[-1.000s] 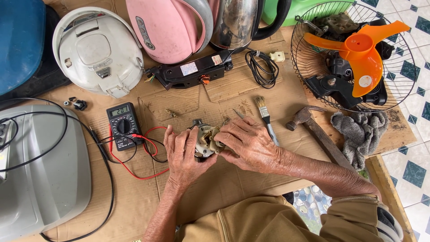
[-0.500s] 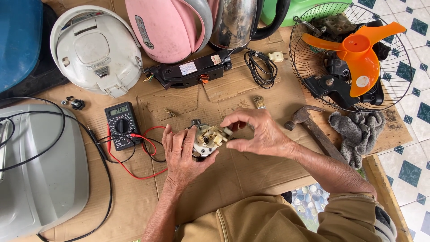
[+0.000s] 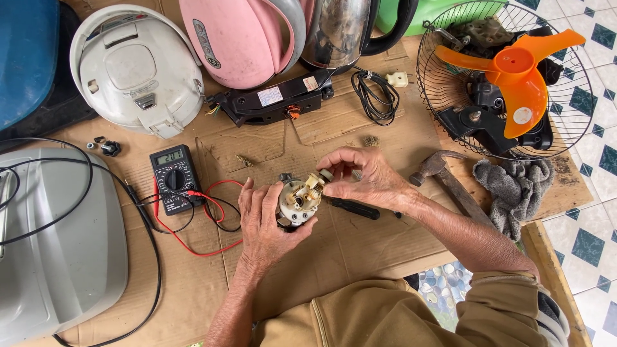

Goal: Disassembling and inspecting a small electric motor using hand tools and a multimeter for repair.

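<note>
The left hand (image 3: 267,222) cups a small round motor part (image 3: 298,200) — white and cream, with brass-coloured bits on its face — its grip closed around the near and left side of the piece. The right hand (image 3: 366,180) comes in from the right, thumb and fingertips pinched on a small pale tab at the part's far right edge, so both hands hold the same piece, just above the cardboard sheet (image 3: 360,238) that covers the table.

A black-handled screwdriver (image 3: 353,209) lies on the cardboard just under the right hand. To the left of the hands sits a black multimeter (image 3: 175,178) with its display lit; its red and black leads (image 3: 212,225) loop across the cardboard beside the left hand. A hammer (image 3: 447,180) lies to the right of the right wrist, next to a crumpled grey rag (image 3: 514,189).

At the far side stand a white rice cooker (image 3: 135,71), a pink appliance (image 3: 241,38), a steel kettle (image 3: 340,29) and a long black electrical unit (image 3: 273,103) with a coiled black cord (image 3: 373,96) beside it. Far right, a wire fan guard (image 3: 450,115) holds an orange fan blade (image 3: 517,74). A grey casing (image 3: 58,250) fills the near left
</note>
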